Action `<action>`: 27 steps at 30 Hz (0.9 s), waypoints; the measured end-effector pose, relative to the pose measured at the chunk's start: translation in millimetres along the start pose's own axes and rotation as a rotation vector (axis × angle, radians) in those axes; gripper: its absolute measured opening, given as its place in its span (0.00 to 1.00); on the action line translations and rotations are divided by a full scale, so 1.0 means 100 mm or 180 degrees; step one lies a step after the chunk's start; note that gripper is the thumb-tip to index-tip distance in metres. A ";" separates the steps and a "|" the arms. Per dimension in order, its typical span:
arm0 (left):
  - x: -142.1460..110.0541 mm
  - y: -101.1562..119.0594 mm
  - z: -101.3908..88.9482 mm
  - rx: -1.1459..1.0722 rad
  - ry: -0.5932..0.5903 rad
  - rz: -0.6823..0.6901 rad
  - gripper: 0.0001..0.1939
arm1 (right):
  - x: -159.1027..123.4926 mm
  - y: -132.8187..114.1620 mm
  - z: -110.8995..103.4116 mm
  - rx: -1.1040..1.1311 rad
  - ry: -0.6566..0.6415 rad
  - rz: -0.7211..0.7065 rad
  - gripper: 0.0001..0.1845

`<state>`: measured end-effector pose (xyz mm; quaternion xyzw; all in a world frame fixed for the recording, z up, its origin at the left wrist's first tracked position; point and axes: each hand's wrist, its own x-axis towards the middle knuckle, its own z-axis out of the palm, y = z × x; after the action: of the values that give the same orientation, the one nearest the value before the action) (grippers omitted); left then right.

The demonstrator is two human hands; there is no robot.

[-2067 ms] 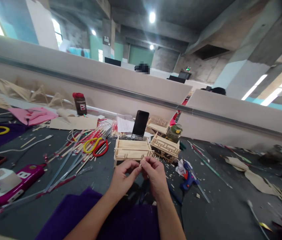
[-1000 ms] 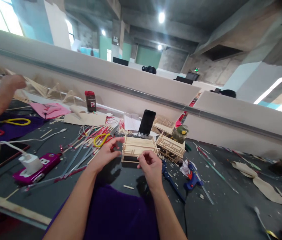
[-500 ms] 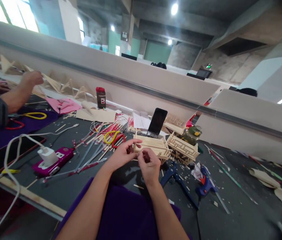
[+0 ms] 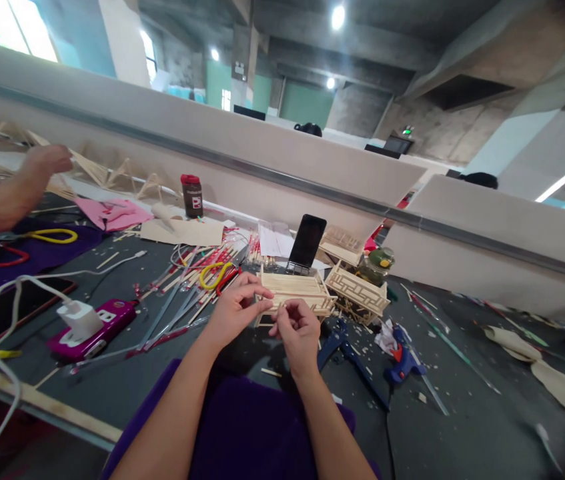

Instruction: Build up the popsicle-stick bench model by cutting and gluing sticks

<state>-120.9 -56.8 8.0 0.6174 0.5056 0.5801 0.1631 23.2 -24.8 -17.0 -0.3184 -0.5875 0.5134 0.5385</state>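
Note:
A small model built of thin wooden sticks (image 4: 299,285) sits in front of me, its slatted top facing up. At its left end is my left hand (image 4: 239,310), thumb and fingers closed around the near corner. My right hand (image 4: 298,333) is at the model's front edge with thumb and index finger pinched together. Whatever that pinch holds is too small to make out. Just right of the model stands a second stick piece with lattice sides (image 4: 359,290). Behind them a dark phone (image 4: 307,241) leans upright on a stand.
Blue-handled pliers (image 4: 342,347) and a blue glue gun (image 4: 405,357) lie to the right. Loose sticks (image 4: 207,267), yellow-and-red-handled scissors (image 4: 215,275) and a purple power strip (image 4: 95,327) are leftward. A jar with a red lid (image 4: 192,197) stands behind. Another person's hand (image 4: 47,163) works far left.
The view has shifted slightly, so most things sit further left. My right fingers have moved slightly along the model's front edge; my left hand stays at its left end.

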 end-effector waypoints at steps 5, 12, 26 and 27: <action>0.01 0.03 0.00 0.0014 -0.0045 0.0119 0.03 | 0.00 -0.04 0.02 0.0322 -0.0133 0.0135 0.11; -0.01 0.03 -0.01 -0.0099 -0.0174 -0.0032 0.05 | 0.03 -0.06 0.04 0.0592 -0.0191 0.0162 0.10; 0.01 -0.03 0.11 0.0290 0.0374 -0.0145 0.03 | 0.05 0.01 -0.03 0.0286 0.0043 0.0350 0.11; 0.01 -0.04 0.12 0.0364 0.0424 -0.0111 0.03 | 0.05 0.00 -0.03 0.0307 0.0015 0.0366 0.11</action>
<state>-112.6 -49.9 2.0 0.5769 0.5584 0.5871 0.1037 24.6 -19.1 -16.0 -0.3265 -0.5415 0.5704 0.5242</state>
